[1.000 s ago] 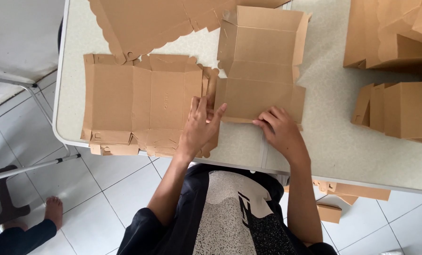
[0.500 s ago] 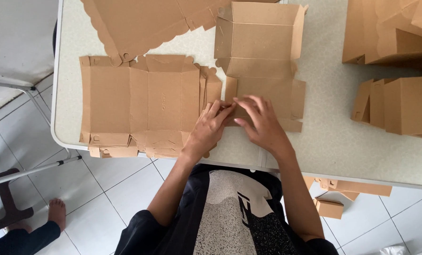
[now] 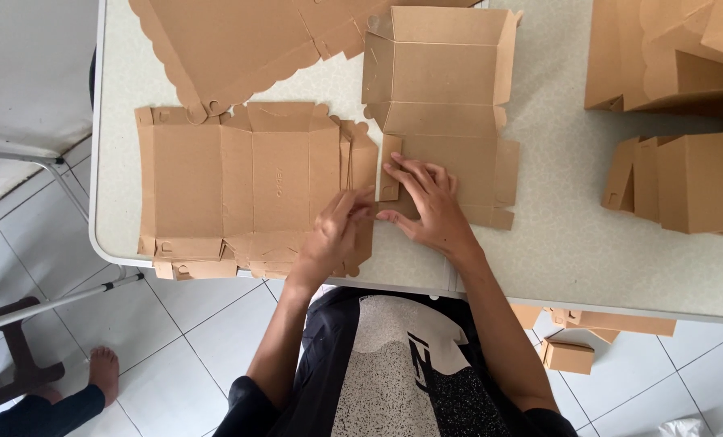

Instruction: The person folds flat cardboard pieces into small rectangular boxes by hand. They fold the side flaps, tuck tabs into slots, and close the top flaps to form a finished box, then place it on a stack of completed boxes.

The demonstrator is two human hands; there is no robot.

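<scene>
View: looking straight down from the person's head at a pale speckled table (image 3: 588, 243), with white floor tiles below its near edge
Box blank in hand: a brown cardboard blank (image 3: 446, 113), partly creased, lies near the middle of the table and reaches toward the far edge; its lower panel is under the hands
Right hand (image 3: 426, 206): spread flat with fingers apart, pressing the lower panel down, seemingly to hold it steady while a narrow side flap (image 3: 389, 168) at its left edge is folded
Left hand (image 3: 335, 231): fingers drawn together, tips meeting the right hand at the flap; whether it pinches the card I cannot tell
Flat stack (image 3: 248, 186): unfolded blanks piled at the near left corner, overhanging the near edge, close by the left hand
Scalloped sheet (image 3: 232, 48): large flat card at the far left edge
Folded boxes (image 3: 693, 182): finished-looking ones along the right edge, more at the far right corner
Another person: a bare foot (image 3: 102, 372) on the floor, lower left
Change from earlier: a second ago the hands lay apart, one on each piece; they have come together at the flap
</scene>
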